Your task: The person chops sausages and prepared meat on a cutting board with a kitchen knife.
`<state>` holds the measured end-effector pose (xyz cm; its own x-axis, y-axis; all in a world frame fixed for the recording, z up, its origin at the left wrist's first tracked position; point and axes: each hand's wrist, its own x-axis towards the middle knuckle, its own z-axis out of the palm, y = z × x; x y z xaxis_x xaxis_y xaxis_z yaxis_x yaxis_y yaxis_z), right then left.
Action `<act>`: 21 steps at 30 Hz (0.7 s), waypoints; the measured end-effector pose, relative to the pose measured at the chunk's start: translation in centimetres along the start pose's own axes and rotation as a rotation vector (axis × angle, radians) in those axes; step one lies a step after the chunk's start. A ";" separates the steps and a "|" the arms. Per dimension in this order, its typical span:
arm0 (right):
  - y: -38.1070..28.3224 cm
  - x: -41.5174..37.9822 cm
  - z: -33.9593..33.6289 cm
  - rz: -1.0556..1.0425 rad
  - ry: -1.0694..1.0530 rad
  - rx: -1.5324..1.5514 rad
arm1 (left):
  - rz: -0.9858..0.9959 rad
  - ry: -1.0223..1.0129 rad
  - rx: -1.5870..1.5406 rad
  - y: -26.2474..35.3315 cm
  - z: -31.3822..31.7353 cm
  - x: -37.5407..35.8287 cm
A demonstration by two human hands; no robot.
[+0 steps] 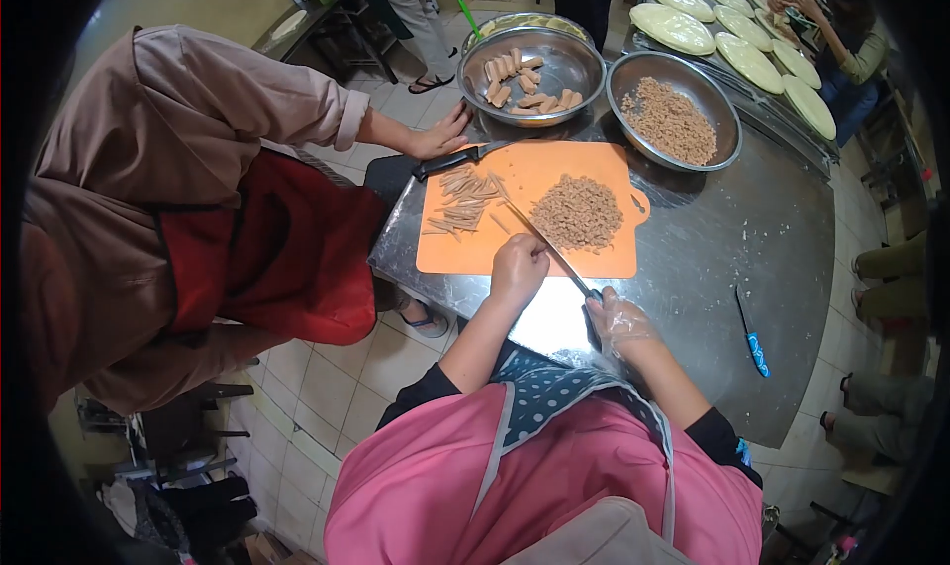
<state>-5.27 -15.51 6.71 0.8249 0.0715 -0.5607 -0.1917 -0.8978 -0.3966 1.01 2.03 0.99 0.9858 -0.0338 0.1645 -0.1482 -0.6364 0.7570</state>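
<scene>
My right hand (pixel 618 323), in a clear plastic glove, grips the handle of a kitchen knife (pixel 552 243). Its long blade slants up and left across an orange cutting board (pixel 465 258). Close beside the blade, at the board's near edge, my left hand (pixel 522 270) is closed with curled fingers; what they hold, if anything, is hidden. Thin sausage strips (pixel 463 201) lie left of the blade. A pile of finely diced sausage (pixel 577 214) is on the right of the board. A second knife with a black handle (pixel 445 162) rests along the board's far left edge.
Behind the board stand a metal bowl of sausage chunks (pixel 554 55) and a bowl of diced sausage (pixel 727 120). A blue-handled knife (pixel 757 352) lies on the metal table (pixel 712 278). Another person's hand (pixel 442 138) touches the table at left. Pale green plates (pixel 673 29) line the back right.
</scene>
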 end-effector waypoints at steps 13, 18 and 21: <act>0.1 -0.4 0.3 -0.041 0.030 -0.015 | 0.110 0.122 0.056 -1.0 0.7 -0.3; -1.1 -2.0 -2.2 -0.036 -0.044 0.105 | 0.039 0.126 0.000 -1.1 0.1 -0.6; -0.2 -2.9 -1.3 -0.043 -0.034 -0.024 | 0.030 0.144 -0.014 -1.3 0.2 -0.8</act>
<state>-6.87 -16.09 9.39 0.8136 0.1243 -0.5680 -0.1437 -0.9036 -0.4036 0.45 2.68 -0.24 0.9594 0.0586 0.2758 -0.1798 -0.6263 0.7586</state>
